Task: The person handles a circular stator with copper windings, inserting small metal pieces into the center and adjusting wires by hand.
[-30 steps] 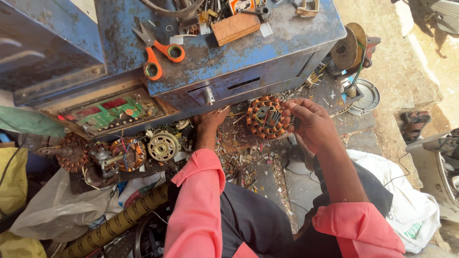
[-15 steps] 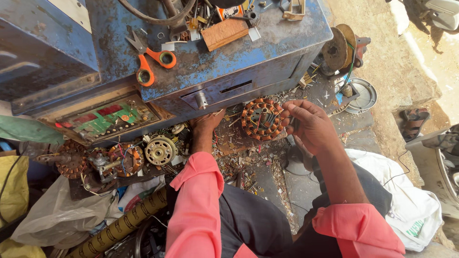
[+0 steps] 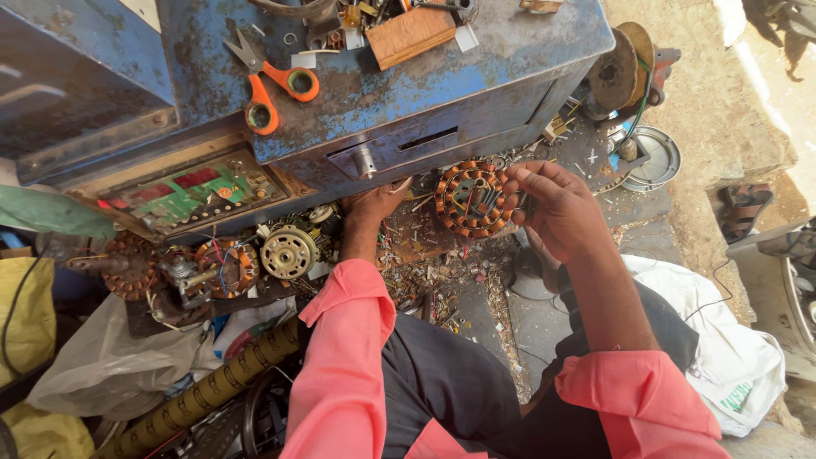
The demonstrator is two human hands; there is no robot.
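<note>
A round copper-wound motor stator (image 3: 473,198) with coloured wires at its centre stands upright just under the front of a worn blue metal bench (image 3: 442,93). My right hand (image 3: 557,208) grips its right rim with fingers curled over the edge. My left hand (image 3: 374,202) reaches beneath the bench beside the stator's left side; its fingers are apart and whether they touch the stator is unclear. Both arms wear pink sleeves.
Orange-handled scissors (image 3: 274,83) and a wooden block (image 3: 411,34) lie on the bench top. A circuit board (image 3: 183,194) sits in an open drawer at left. More stators (image 3: 223,265) and a metal rotor (image 3: 287,252) lie below. A white bag (image 3: 731,357) is right; scrap litters the ground.
The stator and both hands have stayed together under the bench front. My right fingers have shifted slightly on the stator's rim; the view has drifted a little.
</note>
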